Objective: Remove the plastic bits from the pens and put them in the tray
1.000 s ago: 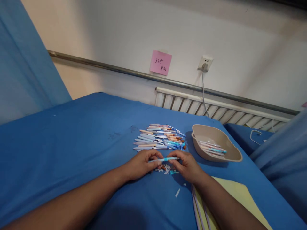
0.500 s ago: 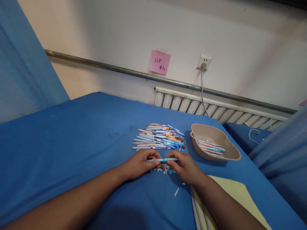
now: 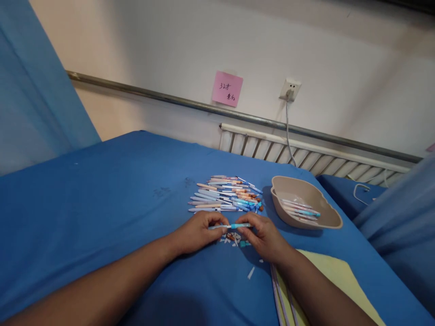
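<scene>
Between my two hands lies a slim pen point(image 3: 233, 226) with a light blue middle, held level. My left hand point(image 3: 203, 229) pinches its left end, and my right hand point(image 3: 258, 232) pinches its right end, fingers closed on both sides. Just beyond my hands, a row of pens and pen parts point(image 3: 220, 195) is spread on the blue sheet. Under and in front of my fingers is a small heap of white, brown and teal pieces point(image 3: 234, 238). One white piece point(image 3: 251, 273) lies apart, nearer to me.
A beige basin point(image 3: 331, 216) with several pens point(image 3: 299, 209) in it stands at the right. A folded yellow cloth point(image 3: 335, 276) lies under my right forearm. Behind the blue sheet point(image 3: 102, 203) are a radiator point(image 3: 251, 145), a metal rail point(image 3: 163, 98) and a plugged-in cord point(image 3: 287, 131).
Between my fingers, a short white stretch now shows to the left of the pen's light blue middle. Both hands stay in nearly the same place.
</scene>
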{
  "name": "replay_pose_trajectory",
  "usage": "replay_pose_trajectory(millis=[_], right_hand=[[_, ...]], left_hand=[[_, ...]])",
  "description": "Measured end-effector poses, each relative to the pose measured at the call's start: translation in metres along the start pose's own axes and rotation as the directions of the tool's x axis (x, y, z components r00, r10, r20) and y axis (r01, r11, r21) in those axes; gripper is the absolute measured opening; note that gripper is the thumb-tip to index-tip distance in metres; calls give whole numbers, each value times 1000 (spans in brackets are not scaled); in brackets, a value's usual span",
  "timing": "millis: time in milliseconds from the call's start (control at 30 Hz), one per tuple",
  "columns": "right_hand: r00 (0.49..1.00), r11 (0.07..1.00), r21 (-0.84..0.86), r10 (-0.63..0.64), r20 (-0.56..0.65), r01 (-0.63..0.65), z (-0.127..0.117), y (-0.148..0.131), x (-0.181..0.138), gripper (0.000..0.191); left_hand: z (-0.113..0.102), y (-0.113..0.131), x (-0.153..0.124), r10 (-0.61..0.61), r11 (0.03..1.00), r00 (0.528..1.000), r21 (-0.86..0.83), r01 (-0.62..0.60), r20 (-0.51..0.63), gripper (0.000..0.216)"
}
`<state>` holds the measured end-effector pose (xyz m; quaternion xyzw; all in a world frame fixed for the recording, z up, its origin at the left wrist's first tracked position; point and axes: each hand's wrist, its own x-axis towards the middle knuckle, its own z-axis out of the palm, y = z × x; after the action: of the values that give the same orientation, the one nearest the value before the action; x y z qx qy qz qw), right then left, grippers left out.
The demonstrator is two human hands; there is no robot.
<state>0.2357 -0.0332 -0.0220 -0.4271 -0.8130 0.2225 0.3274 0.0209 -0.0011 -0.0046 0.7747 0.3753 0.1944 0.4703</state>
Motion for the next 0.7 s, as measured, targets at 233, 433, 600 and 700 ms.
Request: replay_pose_trajectory(millis=[233, 433, 600, 700], right_hand=[[995, 980, -199, -7, 97, 26, -9, 6, -1, 18], [979, 994, 12, 106, -175, -106, -15, 16, 6, 24], [854, 681, 662, 507, -119, -313, -10, 19, 10, 34], [817, 373, 887, 577, 8, -272, -8, 18, 11, 32]], left_hand=[[-6, 0, 1, -22, 1000, 1000, 21, 22, -2, 23], [-16, -1, 2, -55, 998, 996, -19, 54, -70, 21], [-14, -9, 6, -106, 980, 984, -180, 79, -141, 25], [-7, -12, 7, -129, 963, 986, -251, 100, -104, 28]])
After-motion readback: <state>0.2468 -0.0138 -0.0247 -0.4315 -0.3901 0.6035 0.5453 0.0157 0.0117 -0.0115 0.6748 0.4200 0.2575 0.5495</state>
